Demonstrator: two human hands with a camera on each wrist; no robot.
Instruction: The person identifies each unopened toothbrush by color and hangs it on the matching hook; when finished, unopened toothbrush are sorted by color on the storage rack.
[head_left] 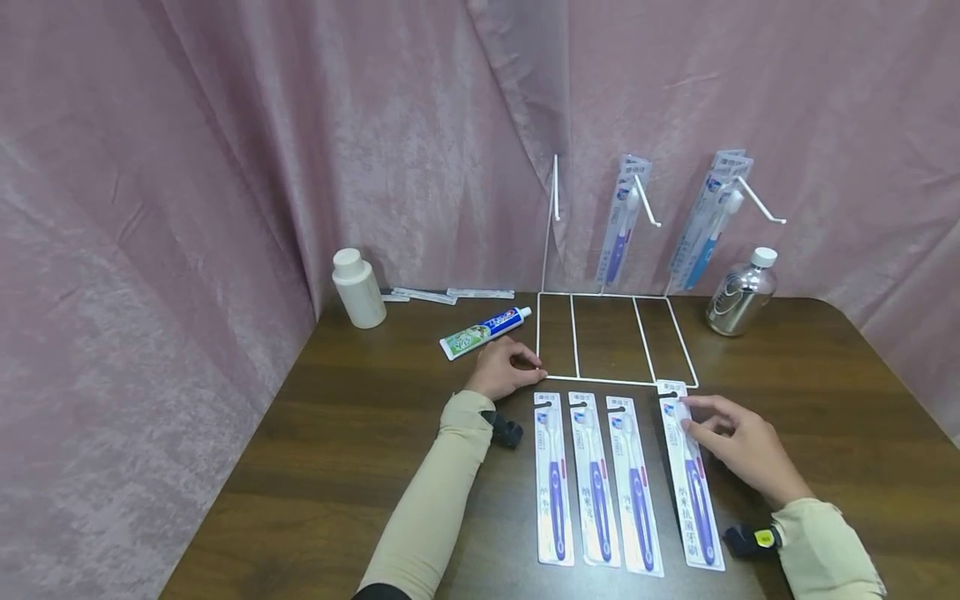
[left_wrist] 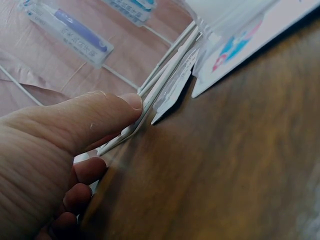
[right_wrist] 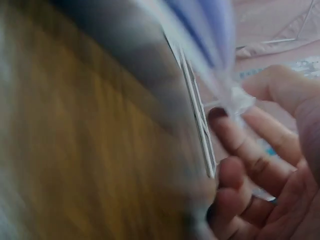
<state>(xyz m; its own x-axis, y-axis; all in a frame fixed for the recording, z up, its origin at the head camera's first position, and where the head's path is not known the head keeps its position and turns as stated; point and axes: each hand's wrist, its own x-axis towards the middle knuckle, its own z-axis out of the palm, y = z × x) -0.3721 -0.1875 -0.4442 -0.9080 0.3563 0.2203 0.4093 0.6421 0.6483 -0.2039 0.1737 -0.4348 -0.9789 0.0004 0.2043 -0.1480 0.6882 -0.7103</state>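
My right hand [head_left: 742, 446] pinches the upper right edge of a packaged toothbrush [head_left: 693, 492] with a purple handle. That pack is lifted a little at its top, near the front bar of a white wire rack [head_left: 600, 379]. My left hand [head_left: 506, 369] holds the rack's front left corner, its thumb [left_wrist: 112, 117] against the wire in the left wrist view. Between the hands, three more purple toothbrush packs [head_left: 596, 479] lie in a row on the table. In the right wrist view, the held pack [right_wrist: 200, 35] is blurred, with fingers [right_wrist: 255, 155] beside it.
Toothbrush packs hang on the rack's middle hook [head_left: 624, 221] and right hook [head_left: 708, 221]; the left hook [head_left: 557, 187] is bare. A toothpaste tube [head_left: 483, 333], a white bottle [head_left: 360, 292] and a silver bottle [head_left: 742, 296] stand or lie around it. Flat packs [head_left: 480, 293] lie by the curtain.
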